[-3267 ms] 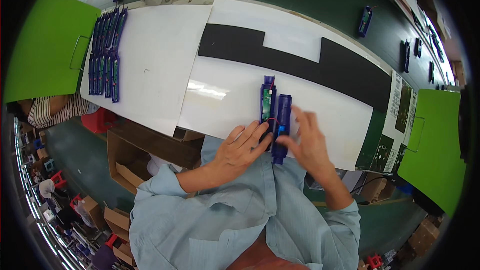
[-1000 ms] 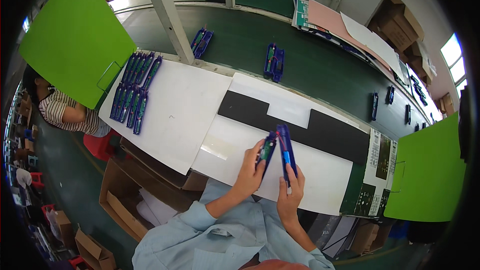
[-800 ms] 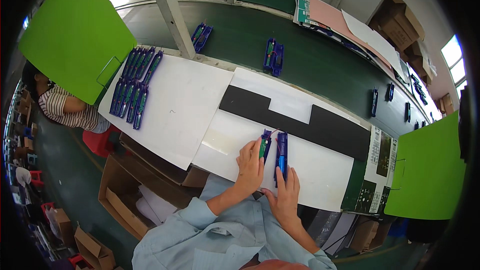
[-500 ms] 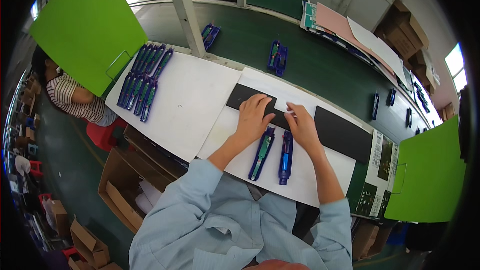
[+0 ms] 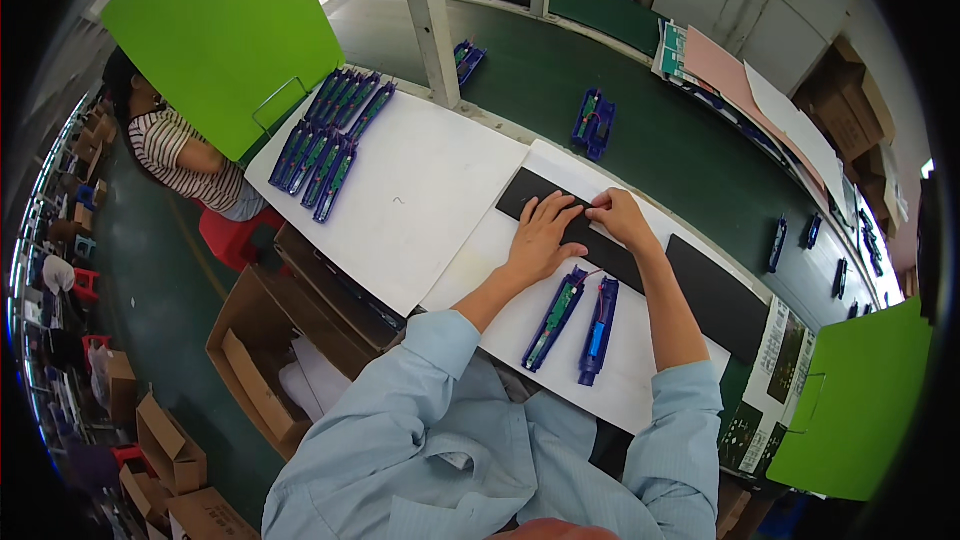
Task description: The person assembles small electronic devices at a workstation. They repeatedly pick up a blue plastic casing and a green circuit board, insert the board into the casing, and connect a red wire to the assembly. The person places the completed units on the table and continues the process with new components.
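Note:
My left hand (image 5: pixel 543 243) lies with its fingers spread on a long black strip (image 5: pixel 521 194). Close beside it, my right hand (image 5: pixel 623 220) has its thumb and fingertips pinched together at the strip's surface; whatever is between them is too small to make out. Nearer to me on the white sheet, below the hands, rest two open blue plastic housings. The left housing (image 5: pixel 555 322) holds a green circuit board, and the right housing (image 5: pixel 598 332) shows a bright blue part and a red wire.
A second black sheet (image 5: pixel 712 298) lies to the right. Several blue housings (image 5: pixel 318 162) stand in rows at the left. Beyond a metal post (image 5: pixel 428 25), more housings (image 5: pixel 593 123) lie on the green belt (image 5: pixel 520 70). Green panels (image 5: pixel 225 40) flank the table; a person sits at left.
My right hand's fingers have closed and come down onto the black strip, nearer to my left hand. My left hand stays on the strip. The whole view has shifted a little.

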{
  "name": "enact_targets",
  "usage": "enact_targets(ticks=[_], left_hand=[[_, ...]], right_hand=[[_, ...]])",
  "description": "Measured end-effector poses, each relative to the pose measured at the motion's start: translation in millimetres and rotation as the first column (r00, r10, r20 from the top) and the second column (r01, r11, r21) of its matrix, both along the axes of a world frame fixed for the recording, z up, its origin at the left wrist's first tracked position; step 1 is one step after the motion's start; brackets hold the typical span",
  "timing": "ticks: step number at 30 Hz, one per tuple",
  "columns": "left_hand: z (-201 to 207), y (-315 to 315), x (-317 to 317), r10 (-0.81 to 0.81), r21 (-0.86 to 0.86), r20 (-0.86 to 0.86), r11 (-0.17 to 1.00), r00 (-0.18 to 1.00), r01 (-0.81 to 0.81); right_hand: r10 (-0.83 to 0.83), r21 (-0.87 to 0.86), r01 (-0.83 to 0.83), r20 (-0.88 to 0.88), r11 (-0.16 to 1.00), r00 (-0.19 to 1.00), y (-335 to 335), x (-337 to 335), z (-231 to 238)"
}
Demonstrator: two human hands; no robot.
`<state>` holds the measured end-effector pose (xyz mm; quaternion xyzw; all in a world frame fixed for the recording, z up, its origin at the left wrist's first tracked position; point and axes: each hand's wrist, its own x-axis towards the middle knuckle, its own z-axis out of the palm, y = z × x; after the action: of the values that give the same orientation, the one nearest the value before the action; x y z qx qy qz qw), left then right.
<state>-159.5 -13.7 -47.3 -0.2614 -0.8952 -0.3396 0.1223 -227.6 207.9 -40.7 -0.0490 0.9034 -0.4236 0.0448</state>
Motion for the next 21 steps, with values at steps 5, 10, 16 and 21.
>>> enact_targets(ticks=[5, 10, 16, 21], left_hand=[[-2, 2, -3, 0.01, -0.003, -0.067, 1.0, 0.998, -0.01], [19, -6, 24, 0.08, 0.201, -0.153, 0.978, 0.985, -0.049], [76, 0, 186, -0.343, -0.07, -0.054, 0.938, 0.938, 0.339], [50, 2, 214, -0.388, -0.251, 0.003, 0.892, 0.921, 0.377]], right_hand=[[-0.143, -0.125, 0.116, -0.238, 0.985, 0.961, -13, 29, 9], [-0.203, -0.3, 0.151, -0.151, 0.942, 0.967, 4, 89, 71], [-0.007, -0.4, 0.124, 0.283, 0.908, 0.959, 60, 204, 87], [0.11, -0.268, -0.039, 0.259, 0.963, 0.96, 37, 225, 77]])
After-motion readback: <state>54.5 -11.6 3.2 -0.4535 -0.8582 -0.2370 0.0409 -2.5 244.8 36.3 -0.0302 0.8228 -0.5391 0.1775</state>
